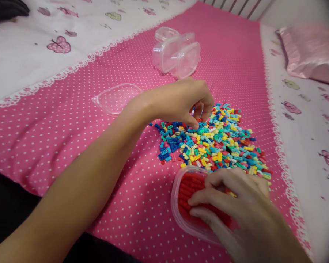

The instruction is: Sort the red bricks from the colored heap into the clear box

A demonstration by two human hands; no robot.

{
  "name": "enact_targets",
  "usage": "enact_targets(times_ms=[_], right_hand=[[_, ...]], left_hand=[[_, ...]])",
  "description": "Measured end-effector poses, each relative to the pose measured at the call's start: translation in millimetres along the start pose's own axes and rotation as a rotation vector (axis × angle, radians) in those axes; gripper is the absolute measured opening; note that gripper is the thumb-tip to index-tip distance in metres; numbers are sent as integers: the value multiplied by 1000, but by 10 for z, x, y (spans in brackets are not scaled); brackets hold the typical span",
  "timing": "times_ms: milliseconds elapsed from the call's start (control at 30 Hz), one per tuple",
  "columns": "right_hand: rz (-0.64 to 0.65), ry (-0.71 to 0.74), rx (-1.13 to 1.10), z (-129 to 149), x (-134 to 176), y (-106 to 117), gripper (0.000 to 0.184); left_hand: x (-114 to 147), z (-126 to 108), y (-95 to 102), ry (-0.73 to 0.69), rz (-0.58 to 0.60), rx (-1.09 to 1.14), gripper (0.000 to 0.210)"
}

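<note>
Left hand point(194, 96): curled fingers over bricks point(219, 157); cannot tell whether clamped.
Right hand point(244, 208): parted fingers inside tub point(174, 204); could tip it by pressing.

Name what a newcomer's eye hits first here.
The multicoloured heap of toy bricks mid-view on the pink polka-dot bedding, with the left hand at its far side. Next, nearer the camera, the clear plastic tub of red bricks, with the right hand over it.

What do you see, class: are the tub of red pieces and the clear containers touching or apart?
Apart. The head view shows the multicoloured pile and dotted pink cloth lying between the tub and the clear containers.
</note>
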State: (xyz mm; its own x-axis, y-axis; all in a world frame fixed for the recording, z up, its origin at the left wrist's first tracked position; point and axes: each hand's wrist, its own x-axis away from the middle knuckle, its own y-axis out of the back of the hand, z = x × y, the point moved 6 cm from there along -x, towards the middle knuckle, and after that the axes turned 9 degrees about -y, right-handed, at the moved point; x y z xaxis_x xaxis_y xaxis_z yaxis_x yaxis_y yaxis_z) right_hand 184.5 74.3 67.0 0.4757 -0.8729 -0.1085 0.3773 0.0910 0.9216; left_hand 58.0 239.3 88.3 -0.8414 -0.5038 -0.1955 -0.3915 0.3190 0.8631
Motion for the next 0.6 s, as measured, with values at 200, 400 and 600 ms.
enact_targets(times_ms=[200, 400, 600], right_hand=[[15, -1, -5, 11, -13, -3, 14], [13, 15, -14, 18, 6, 22, 14], [31, -19, -15, 4, 5, 29, 12]], left_hand=[[3, 5, 3, 1, -6, 36, 13], [-1, -8, 10, -27, -9, -2, 11], [13, -35, 13, -36, 15, -7, 15]])
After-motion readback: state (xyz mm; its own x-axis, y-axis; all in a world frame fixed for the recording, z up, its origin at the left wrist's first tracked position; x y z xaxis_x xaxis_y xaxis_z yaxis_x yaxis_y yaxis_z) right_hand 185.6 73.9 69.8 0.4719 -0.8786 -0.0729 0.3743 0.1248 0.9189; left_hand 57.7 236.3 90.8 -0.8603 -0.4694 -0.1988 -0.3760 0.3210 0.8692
